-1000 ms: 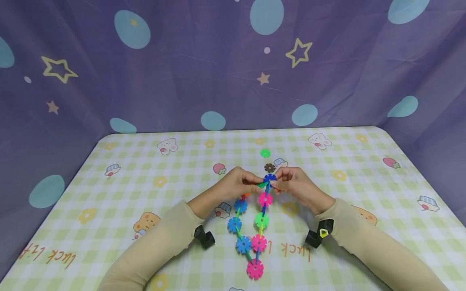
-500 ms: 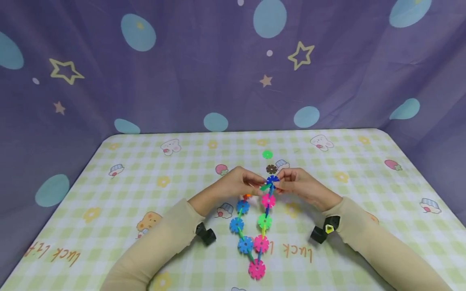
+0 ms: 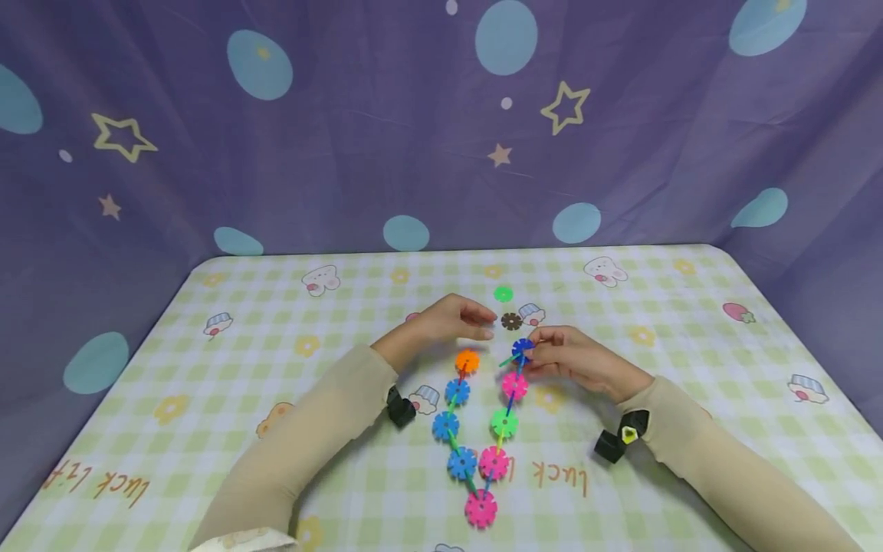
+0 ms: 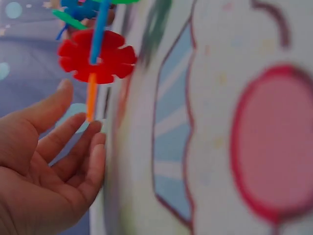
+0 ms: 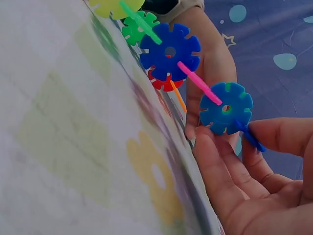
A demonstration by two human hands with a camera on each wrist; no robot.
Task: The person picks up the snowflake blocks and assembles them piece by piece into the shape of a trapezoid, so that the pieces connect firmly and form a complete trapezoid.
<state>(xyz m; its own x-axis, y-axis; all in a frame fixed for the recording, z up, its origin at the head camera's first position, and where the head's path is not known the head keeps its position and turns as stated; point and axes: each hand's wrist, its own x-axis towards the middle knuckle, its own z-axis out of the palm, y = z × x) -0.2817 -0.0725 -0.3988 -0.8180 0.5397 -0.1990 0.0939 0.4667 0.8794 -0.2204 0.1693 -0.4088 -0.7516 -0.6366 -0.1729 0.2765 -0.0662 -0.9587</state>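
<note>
A chain of notched plastic snowflake discs lies in a narrow U on the table in the head view, with a pink disc (image 3: 480,508) at the near bend. My right hand (image 3: 572,359) pinches the dark blue disc (image 3: 522,350) at the chain's right end; in the right wrist view this end disc (image 5: 255,140) appears edge-on beside a lighter blue disc (image 5: 213,117). A green disc (image 3: 509,360), seen edge-on, juts left from that end. My left hand (image 3: 451,320) holds nothing, fingers apart, just beyond the orange disc (image 3: 467,361) at the left end.
A loose brown disc (image 3: 511,321) lies right of the left fingertips, and a loose bright green disc (image 3: 503,294) lies farther back. The checked tablecloth (image 3: 372,475) covers the table, with a purple curtain (image 3: 414,153) behind it.
My left hand has let go near the blue disc and moved left and away from me, uncovering the orange disc. My right hand has shifted slightly toward me with the chain's end.
</note>
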